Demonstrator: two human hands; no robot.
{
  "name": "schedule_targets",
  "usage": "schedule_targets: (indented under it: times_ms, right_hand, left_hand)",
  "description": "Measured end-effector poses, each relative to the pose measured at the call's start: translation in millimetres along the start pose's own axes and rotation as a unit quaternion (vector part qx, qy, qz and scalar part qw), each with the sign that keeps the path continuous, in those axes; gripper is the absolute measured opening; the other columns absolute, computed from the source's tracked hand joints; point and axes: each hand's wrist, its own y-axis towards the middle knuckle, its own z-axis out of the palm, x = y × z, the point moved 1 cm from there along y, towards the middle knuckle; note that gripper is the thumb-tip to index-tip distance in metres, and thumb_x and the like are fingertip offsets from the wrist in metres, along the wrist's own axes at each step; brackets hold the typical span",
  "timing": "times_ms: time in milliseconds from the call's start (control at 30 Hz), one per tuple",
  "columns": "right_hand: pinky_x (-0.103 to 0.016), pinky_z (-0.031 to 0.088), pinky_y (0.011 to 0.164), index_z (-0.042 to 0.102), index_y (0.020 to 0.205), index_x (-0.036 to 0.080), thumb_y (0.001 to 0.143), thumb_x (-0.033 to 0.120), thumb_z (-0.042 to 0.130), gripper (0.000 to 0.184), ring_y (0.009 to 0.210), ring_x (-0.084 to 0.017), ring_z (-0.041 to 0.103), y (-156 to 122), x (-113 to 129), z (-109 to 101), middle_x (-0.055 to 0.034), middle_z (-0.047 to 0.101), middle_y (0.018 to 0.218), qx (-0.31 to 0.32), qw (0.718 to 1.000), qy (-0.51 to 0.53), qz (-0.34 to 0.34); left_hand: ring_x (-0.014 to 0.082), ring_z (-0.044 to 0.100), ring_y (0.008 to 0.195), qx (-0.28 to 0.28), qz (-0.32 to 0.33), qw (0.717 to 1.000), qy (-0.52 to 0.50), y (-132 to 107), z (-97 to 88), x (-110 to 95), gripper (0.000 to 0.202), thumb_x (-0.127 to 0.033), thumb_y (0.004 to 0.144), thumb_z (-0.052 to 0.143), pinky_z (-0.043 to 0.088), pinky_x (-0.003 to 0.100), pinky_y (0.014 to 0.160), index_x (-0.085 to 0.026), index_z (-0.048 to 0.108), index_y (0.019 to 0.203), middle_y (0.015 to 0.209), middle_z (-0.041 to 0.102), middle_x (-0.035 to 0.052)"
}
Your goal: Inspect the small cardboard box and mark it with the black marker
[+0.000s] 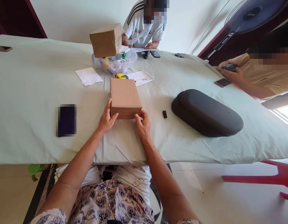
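Note:
A closed brown cardboard box (124, 96) lies on the table's pale cloth (36, 93) right in front of me. My left hand (106, 119) rests against its near left corner, thumb up along the side and fingers curled at the bottom edge. My right hand (143, 123) grips the near right corner, fingers bent round it. Both hands hold the box where it sits on the cloth.
A yellow tape measure (121, 76), paper slips (89, 76), and a clear bowl (115, 63) with a second cardboard box (106, 40) lie beyond. A dark oval case (205, 113), a small black item (164, 114) and a phone (66, 120) flank me. Two people sit at the far and right sides.

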Motion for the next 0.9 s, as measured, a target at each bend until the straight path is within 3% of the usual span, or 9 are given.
schedule_targets:
  times_ms: [167,300,400,500,600,767,900]
  right_hand:
    - [-0.029,0.051,0.067,0.055,0.119,0.027,0.083,0.042,0.066,0.041,0.097,-0.020,0.063,-2,1,6,-0.0073,0.065,0.113,0.029,1.000,-0.002,-0.008]
    - [-0.038,0.054,0.087,0.052,0.131,0.029,0.077,0.033,0.072,0.058,0.113,-0.023,0.060,-4,0,7,-0.0093,0.061,0.127,0.038,0.998,-0.029,-0.041]
    - [-0.043,0.052,0.099,0.044,0.144,0.033,0.082,0.031,0.069,0.068,0.126,-0.025,0.055,-4,-2,7,-0.0107,0.051,0.146,0.061,0.996,-0.013,-0.067]
    - [-0.041,0.054,0.096,0.041,0.147,0.033,0.083,0.035,0.069,0.070,0.122,-0.025,0.057,-4,-5,8,-0.0116,0.051,0.145,0.061,0.996,0.002,-0.072]
    - [-0.039,0.056,0.089,0.039,0.149,0.031,0.078,0.041,0.076,0.081,0.115,-0.025,0.058,-4,-6,12,-0.0127,0.053,0.139,0.051,0.994,-0.024,-0.090]
    - [-0.037,0.057,0.079,0.032,0.152,0.030,0.073,0.051,0.080,0.095,0.108,-0.025,0.058,-8,-7,22,-0.0130,0.053,0.134,-0.004,0.992,-0.073,-0.103]
    - [-0.036,0.058,0.075,0.034,0.151,0.029,0.070,0.050,0.083,0.097,0.103,-0.024,0.058,-8,-11,26,-0.0112,0.055,0.128,-0.033,0.990,-0.090,-0.100]
  left_hand:
    - [0.0283,0.036,0.154,-0.033,-0.012,0.999,0.022,-5,-6.0,-3,0.080,-0.053,0.092,0.064,0.029,0.043,0.127,-0.030,0.031,0.160,0.168,0.034,0.0090]
    - [0.0284,0.041,0.152,-0.061,-0.037,0.997,0.010,-8,-6.7,-7,0.080,-0.053,0.091,0.065,0.032,0.044,0.125,-0.030,0.031,0.160,0.166,0.039,0.0089]
    - [0.0276,0.047,0.147,-0.106,-0.051,0.993,-0.025,-10,-6.3,-8,0.077,-0.053,0.089,0.068,0.035,0.043,0.123,-0.032,0.037,0.157,0.160,0.048,0.0085]
    - [0.0278,0.054,0.141,-0.132,-0.041,0.990,-0.037,-12,-5.9,-9,0.076,-0.055,0.088,0.069,0.040,0.040,0.118,-0.029,0.042,0.154,0.152,0.056,0.0117]
    - [0.0311,0.054,0.138,-0.129,-0.005,0.992,0.019,-13,-4.4,-8,0.085,-0.056,0.083,0.074,0.042,0.043,0.116,-0.024,0.040,0.154,0.147,0.058,0.0170]
    - [0.0375,0.048,0.143,-0.097,0.055,0.978,0.177,-14,0.8,-2,0.105,-0.059,0.074,0.081,0.038,0.052,0.118,-0.018,0.032,0.157,0.151,0.052,0.0236]
    - [0.0345,0.043,0.149,-0.064,0.078,0.976,0.192,-14,3.5,3,0.112,-0.057,0.075,0.081,0.037,0.049,0.121,-0.020,0.019,0.160,0.159,0.042,0.0237]
